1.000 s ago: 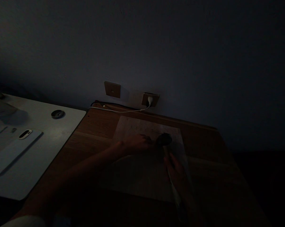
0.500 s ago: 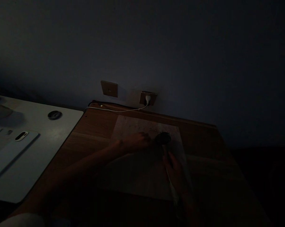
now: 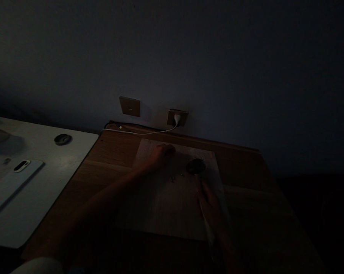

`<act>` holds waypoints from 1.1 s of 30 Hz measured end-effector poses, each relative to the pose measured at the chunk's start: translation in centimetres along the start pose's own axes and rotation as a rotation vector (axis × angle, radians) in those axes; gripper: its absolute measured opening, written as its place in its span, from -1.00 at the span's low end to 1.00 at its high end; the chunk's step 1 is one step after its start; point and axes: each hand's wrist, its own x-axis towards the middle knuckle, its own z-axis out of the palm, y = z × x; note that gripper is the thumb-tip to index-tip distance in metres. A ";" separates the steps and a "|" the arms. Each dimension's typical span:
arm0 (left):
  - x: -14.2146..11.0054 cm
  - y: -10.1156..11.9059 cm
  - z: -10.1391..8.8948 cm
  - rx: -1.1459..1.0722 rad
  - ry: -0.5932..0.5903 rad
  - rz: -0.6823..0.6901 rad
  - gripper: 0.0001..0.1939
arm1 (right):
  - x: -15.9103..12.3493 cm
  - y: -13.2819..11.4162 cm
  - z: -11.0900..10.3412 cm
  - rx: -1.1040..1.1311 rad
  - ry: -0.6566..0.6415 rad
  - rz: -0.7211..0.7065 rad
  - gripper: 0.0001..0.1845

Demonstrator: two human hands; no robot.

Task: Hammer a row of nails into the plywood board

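Observation:
The light is very dim. A pale flat board or sheet [image 3: 166, 213] lies on the wooden desk. My right hand [image 3: 210, 203] is wrapped round the long handle of a tool with a dark, round head [image 3: 196, 166]; its exact kind is too dark to tell. The round head is over the right part of the pale sheet. My left hand [image 3: 162, 153] is at the sheet's far edge with its fingers curled inward, and whatever they hold, if anything, is hidden. Several tiny bits [image 3: 172, 179] lie on the sheet between my hands.
At left stands a white table [image 3: 54, 167] bearing a phone [image 3: 15, 182] and a small round dark dish [image 3: 62, 139]. A white cable [image 3: 143, 133] runs along the desk's back edge to a plug [image 3: 177, 118] in the wall socket.
My left hand has moved away from the tool's round head, up and to the left. Tiny bits now show on the sheet where it was. My right hand has barely moved.

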 end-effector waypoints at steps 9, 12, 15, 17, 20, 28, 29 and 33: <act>-0.2 0.3 -0.2 0.114 0.036 0.007 -0.77 | -0.4 -0.5 0.2 0.038 -0.007 0.020 -0.12; -0.3 0.4 -0.2 0.142 0.017 0.017 -0.76 | -0.4 -0.6 0.2 0.022 -0.003 0.038 -0.07; -0.3 0.8 -0.2 0.183 -0.013 0.039 -0.75 | -0.3 -0.6 0.2 -0.001 0.005 0.027 -0.08; -0.3 1.2 -0.3 0.221 -0.024 0.055 -0.76 | -0.2 -0.5 0.2 -0.017 0.008 0.005 -0.08; -0.3 1.6 -0.3 0.256 -0.023 0.060 -0.81 | 0.0 -0.7 0.1 -0.031 0.003 -0.054 -0.19; 0.2 0.5 0.3 0.140 -0.020 0.054 -0.77 | 1.1 -5.0 1.5 -0.001 -0.105 -0.152 -0.39; 0.2 0.4 0.3 0.137 -0.016 0.047 -0.75 | 1.4 -5.5 1.8 0.005 -0.112 -0.157 -0.41; 0.0 0.4 0.4 0.118 -0.001 0.008 -0.59 | 2.2 -6.8 3.1 -0.010 -0.142 -0.179 -0.45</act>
